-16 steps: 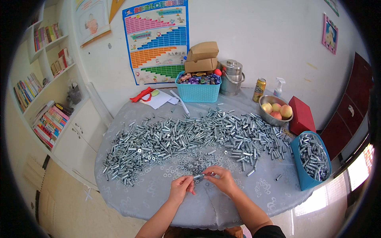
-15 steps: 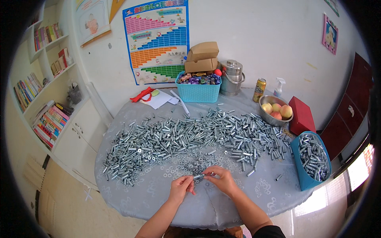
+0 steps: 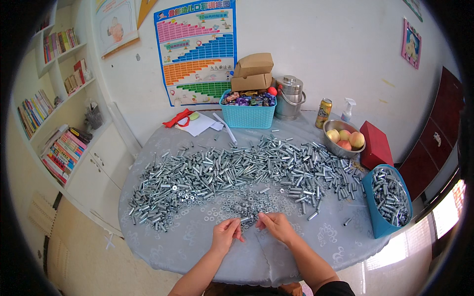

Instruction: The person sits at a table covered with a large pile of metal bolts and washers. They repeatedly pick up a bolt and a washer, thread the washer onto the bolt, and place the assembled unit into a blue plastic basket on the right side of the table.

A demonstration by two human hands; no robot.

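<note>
Near the front of the table my left hand [image 3: 227,235] pinches a short silver metal sleeve [image 3: 244,219] between thumb and fingertips, its end pointing right. My right hand [image 3: 275,226] is just to the right of it, thumb and fingertips pressed together; what they hold, if anything, is too small to tell. Right behind both hands lies a small heap of dark metal pieces [image 3: 252,204], with flat washers [image 3: 211,215] scattered about it. Beyond, a broad curved pile of silver metal sleeves [image 3: 232,165] spreads across the table.
A blue bin [image 3: 371,207] full of sleeves stands at the table's right edge. Behind are a bowl of fruit [image 3: 340,149], a red box [image 3: 376,145], a can [image 3: 323,112], a spray bottle [image 3: 347,109], a steel pail [image 3: 289,98], a turquoise basket [image 3: 248,117] and papers [image 3: 197,124].
My right fingertips have moved a little to the right, away from the sleeve, leaving a gap between the hands. My left hand keeps its grip and has hardly moved.
</note>
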